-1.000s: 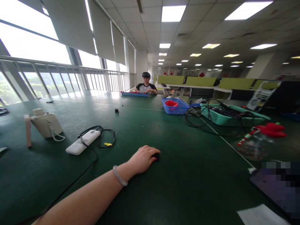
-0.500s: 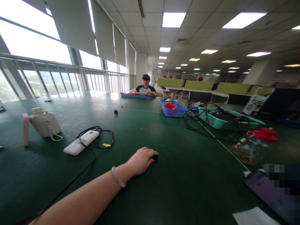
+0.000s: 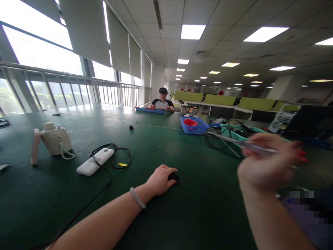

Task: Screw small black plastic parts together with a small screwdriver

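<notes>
My left hand (image 3: 160, 180) rests on the green table (image 3: 182, 215), fingers curled over a small black object (image 3: 173, 177) that pokes out at the fingertips. A pale bracelet (image 3: 137, 198) circles that wrist. My right hand (image 3: 265, 163) is raised at the right, blurred by motion, pinching a thin pen-like stick (image 3: 234, 140) that points left. A white power bank (image 3: 95, 161) with a black cable (image 3: 114, 156) lies left of my left hand.
A cream device (image 3: 53, 140) stands at the left. A blue basket (image 3: 194, 125) and a teal basket (image 3: 231, 133) with cables sit further back. A blurred-out screen (image 3: 309, 215) lies at the lower right. Another person (image 3: 163, 100) sits at the table's far end.
My right hand has risen into view at the right, holding the thin stick, and now covers the red-lidded jar. The left hand stays on the small black object.
</notes>
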A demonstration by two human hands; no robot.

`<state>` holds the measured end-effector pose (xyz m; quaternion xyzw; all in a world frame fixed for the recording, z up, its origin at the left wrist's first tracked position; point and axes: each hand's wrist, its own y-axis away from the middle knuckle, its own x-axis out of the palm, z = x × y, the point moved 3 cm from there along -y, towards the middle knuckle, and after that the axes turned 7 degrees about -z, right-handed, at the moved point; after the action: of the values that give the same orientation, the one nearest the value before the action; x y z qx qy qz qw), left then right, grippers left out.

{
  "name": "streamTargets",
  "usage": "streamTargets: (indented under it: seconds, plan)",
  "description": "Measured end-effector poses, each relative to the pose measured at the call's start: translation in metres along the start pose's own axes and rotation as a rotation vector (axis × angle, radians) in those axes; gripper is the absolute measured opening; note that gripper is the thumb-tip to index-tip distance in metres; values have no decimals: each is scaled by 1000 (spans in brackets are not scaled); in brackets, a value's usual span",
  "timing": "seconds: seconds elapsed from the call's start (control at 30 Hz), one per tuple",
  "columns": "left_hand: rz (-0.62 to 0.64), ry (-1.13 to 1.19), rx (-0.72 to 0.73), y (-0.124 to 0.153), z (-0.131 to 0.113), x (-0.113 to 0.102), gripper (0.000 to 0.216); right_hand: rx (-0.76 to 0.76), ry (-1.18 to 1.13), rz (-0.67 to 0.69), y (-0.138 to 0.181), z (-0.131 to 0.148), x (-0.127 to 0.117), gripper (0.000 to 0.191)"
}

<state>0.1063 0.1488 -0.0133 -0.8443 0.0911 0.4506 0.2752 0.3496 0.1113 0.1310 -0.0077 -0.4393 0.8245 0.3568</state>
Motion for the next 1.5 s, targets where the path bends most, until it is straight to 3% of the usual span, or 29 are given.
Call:
streamTargets:
  seconds: [0.07, 0.13, 0.27, 0.4, 0.5, 0.63, 1.13, 1.3, 1.5]
  plan:
    - [-14, -17, -18, -1, 2, -1, 46, 121, -1, 223, 29, -23, 11, 56]
    - [-23, -31, -34, -1, 4, -1, 45, 258, 30, 436, 62, -48, 18, 53]
    - [-36, -37, -43, -3, 7, 0, 43, 391, 28, 548, 99, -73, 13, 46]
    - [-38, -42, -44, -3, 9, 1, 40, 577, -10, 482, 104, -80, 9, 31]
    - [-32, -39, -36, -3, 9, 3, 36, 754, -80, 400, 106, -88, 9, 33]
    - [-36, -36, -20, -3, 9, 4, 35, 872, -151, 314, 108, -99, 8, 28]
    - [-19, -39, -27, -3, 9, 4, 38, 938, -205, 271, 106, -105, 9, 20]
    - [-13, -40, -30, -2, 9, 4, 36, 929, -231, 265, 105, -104, 6, 30]
    - [-55, -83, -98, -1, 12, 3, 52, 904, -307, 293, 103, -104, 5, 21]
